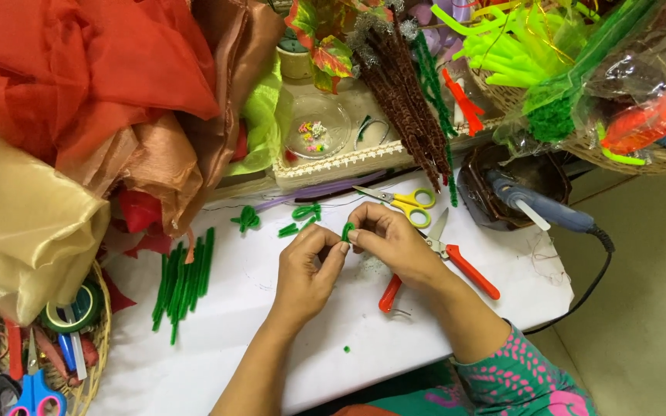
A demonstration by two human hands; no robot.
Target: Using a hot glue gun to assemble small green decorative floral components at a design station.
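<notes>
Both hands pinching 1 small green pipe-cleaner piece (347, 230) above the white table (271, 308).

Left hand (307, 266) and right hand (389, 237) meeting fingertip to fingertip, each closed on the green pipe-cleaner piece, held just over the white table near its middle. Just behind the green pipe-cleaner piece, yellow-handled scissors (404, 202); just right of it and partly under the right wrist, red-handled cutters (441, 262). Left of it, 3 or so bent green bits (302, 216), a green knot (247, 219), and farther left a bundle of straight green stems (185, 281). Far left of it, heaped red and gold fabric (79, 92) and a basket of tape and tools (55, 347). Right of it, a blue glue gun (541, 206). Behind it, brown pipe cleaners (402, 92) on a tray.
</notes>
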